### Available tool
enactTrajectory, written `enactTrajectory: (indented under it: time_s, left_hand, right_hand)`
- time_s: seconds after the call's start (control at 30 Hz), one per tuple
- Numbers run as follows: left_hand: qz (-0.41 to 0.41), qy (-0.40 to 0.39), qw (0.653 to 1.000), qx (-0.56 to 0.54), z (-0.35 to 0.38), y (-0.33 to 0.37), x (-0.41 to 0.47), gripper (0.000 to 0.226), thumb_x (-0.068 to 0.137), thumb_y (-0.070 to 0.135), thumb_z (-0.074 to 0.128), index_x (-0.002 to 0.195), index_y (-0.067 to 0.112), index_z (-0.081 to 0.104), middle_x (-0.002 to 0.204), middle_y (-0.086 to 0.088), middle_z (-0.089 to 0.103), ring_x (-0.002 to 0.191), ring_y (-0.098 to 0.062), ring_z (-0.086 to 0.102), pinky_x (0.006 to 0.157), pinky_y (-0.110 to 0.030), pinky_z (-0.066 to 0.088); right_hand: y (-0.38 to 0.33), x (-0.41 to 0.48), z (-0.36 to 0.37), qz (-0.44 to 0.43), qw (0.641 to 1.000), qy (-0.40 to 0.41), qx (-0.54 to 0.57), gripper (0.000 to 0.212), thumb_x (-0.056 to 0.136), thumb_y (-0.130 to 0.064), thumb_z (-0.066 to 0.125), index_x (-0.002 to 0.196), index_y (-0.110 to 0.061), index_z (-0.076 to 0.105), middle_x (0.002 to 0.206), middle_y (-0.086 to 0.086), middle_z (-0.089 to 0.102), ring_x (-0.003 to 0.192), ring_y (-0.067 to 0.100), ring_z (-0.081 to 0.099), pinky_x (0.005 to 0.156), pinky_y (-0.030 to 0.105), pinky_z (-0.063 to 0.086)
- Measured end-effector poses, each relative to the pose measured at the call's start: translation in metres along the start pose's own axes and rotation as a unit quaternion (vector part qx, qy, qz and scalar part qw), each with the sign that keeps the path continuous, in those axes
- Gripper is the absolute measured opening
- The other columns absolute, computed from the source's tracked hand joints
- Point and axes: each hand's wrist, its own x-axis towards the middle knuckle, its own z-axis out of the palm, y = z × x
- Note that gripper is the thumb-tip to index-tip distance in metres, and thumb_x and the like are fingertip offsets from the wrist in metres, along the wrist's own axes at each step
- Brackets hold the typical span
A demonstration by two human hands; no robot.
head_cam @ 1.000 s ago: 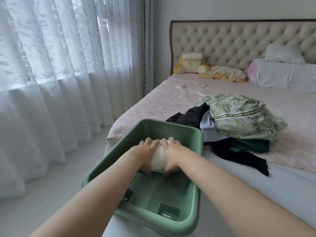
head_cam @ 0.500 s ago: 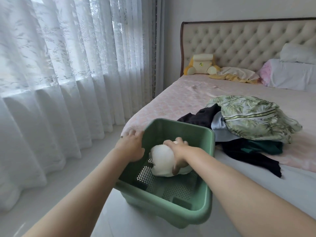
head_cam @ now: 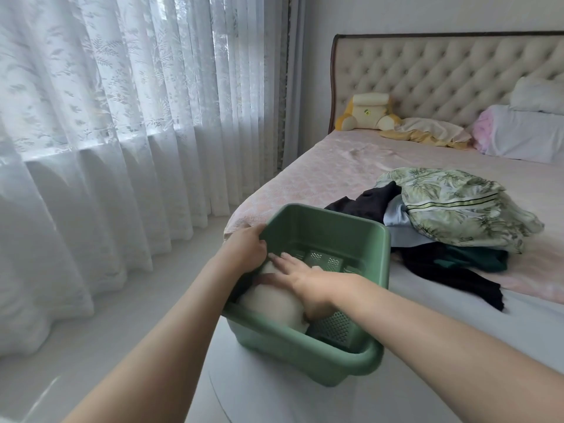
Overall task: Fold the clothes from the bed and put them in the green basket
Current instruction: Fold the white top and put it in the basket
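Bed (head_cam: pixel 320 172) carries a loose pile of clothes (head_cam: pixel 457 209) just beyond the green basket (head_cam: pixel 305 355) at its near edge. Inside the basket lies a folded white garment (head_cam: pixel 274 303). The right hand (head_cam: pixel 300 276) presses on it with straight fingers, and the left hand (head_cam: pixel 247 245) grips the basket's left rim.

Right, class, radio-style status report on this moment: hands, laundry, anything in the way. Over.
Left hand grips green basket rim. Right hand flat, pressing white garment down inside basket. Unfolded pile on bed beside basket; nothing obstructing.
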Motion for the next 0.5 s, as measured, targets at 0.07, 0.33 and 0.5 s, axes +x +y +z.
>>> enactTrajectory:
  time_s: [0.07,0.33,0.5]
  left_hand:
    - [0.007,-0.006,0.999,0.04,-0.004,-0.001,-0.008,0.052,0.097,0.028,0.043,0.149,0.027,0.037,0.149,-0.003,0.039,0.134,-0.027,0.042,0.107,-0.042,0.041]
    - [0.025,-0.001,0.999,0.022,0.0,-0.011,-0.028,0.047,0.098,0.035,0.043,0.143,0.022,0.045,0.146,-0.005,0.047,0.13,-0.028,0.046,0.103,-0.04,0.042]
    - [0.007,0.016,1.0,-0.015,-0.002,-0.008,-0.025,0.04,0.097,0.034,0.042,0.134,0.023,0.054,0.141,-0.004,0.055,0.125,-0.027,0.05,0.099,-0.037,0.043]
  right_hand:
    - [0.002,-0.006,-0.003,0.082,0.996,-0.009,0.042,0.108,0.083,0.005,0.05,0.155,-0.05,-0.009,0.164,-0.003,-0.027,0.153,0.023,-0.019,0.121,0.058,0.016]
    - [-0.012,0.008,0.003,0.254,0.856,0.073,0.445,0.047,0.099,-0.044,0.049,0.126,-0.007,0.057,0.125,0.014,0.058,0.102,0.034,0.063,0.052,0.036,0.057]
    - [-0.004,0.018,0.008,0.179,0.848,0.042,0.497,0.043,0.096,-0.037,0.061,0.131,-0.015,0.05,0.126,0.012,0.061,0.107,0.033,0.065,0.062,0.043,0.06]
